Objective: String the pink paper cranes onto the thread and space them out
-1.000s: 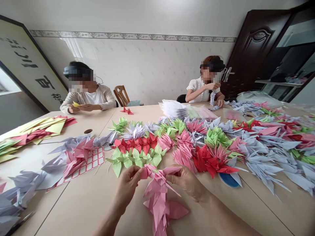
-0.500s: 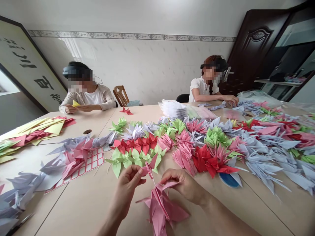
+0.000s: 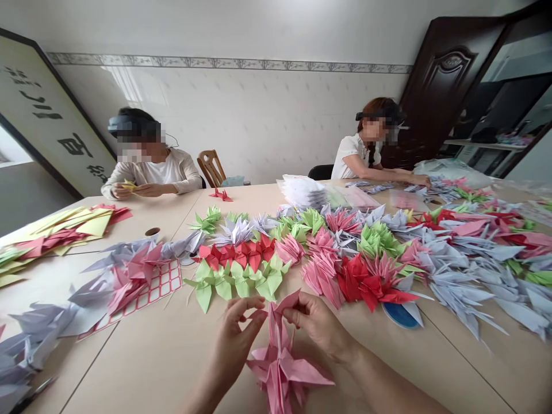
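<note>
Near the front edge of the tan table (image 3: 142, 356), my left hand (image 3: 235, 336) and my right hand (image 3: 319, 325) both pinch the top of a pink paper crane (image 3: 280, 313). The crane tops a bunch of pink paper cranes (image 3: 280, 371) that hangs down between my hands. My left fingers grip its left side, my right fingers its raised right tip. Just beyond my hands lies a row of green paper cranes (image 3: 235, 279) and red paper cranes (image 3: 239, 253).
Heaps of pink, red, green and lilac cranes (image 3: 431, 253) cover the right and middle of the table. A red-grid sticker sheet (image 3: 161, 282) lies at left, yellow and red paper (image 3: 64, 227) beyond. Two people sit across the table, folding and reaching. A blue disc (image 3: 399, 315) lies to the right.
My hands have drawn closer together, and the top crane now stands upright between them. The bunch below has bunched up. The person at the far right has reached an arm out to the right.
</note>
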Motion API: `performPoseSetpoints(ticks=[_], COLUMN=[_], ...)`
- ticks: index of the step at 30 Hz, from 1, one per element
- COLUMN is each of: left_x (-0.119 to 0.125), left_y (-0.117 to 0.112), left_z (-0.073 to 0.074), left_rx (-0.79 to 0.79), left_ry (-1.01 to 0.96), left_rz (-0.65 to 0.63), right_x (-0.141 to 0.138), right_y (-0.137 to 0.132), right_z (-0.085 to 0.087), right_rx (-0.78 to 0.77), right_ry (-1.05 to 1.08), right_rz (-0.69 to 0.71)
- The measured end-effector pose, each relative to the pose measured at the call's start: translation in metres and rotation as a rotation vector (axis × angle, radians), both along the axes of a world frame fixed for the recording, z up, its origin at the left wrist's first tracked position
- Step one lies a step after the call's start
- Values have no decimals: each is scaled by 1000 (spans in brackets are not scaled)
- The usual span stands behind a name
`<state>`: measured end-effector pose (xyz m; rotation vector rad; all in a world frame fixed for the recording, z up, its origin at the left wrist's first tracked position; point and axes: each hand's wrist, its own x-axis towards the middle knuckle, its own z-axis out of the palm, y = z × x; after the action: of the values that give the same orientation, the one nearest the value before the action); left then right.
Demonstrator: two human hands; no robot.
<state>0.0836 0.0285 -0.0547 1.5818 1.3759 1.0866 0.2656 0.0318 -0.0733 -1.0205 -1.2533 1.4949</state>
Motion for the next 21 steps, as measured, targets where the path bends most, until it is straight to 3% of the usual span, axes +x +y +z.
performPoseSetpoints(ticks=[3, 10, 16, 21], left_x=[2, 4, 0, 2], left_y=[-2, -6, -1, 0], left_z=[-3, -8, -12, -4], left_rx=[56, -180, -262, -309], left_ry=[102, -200, -245, -306], left_rz=[60, -139, -158, -197], right_x=[-3, -8, -6, -5], right_y=[0, -2, -1, -1], right_z=[0, 1, 1, -5], right_rx=[-5, -13, -18, -12], right_ry=[-4, 13, -28, -18], right_rz=[-28, -52, -91, -97])
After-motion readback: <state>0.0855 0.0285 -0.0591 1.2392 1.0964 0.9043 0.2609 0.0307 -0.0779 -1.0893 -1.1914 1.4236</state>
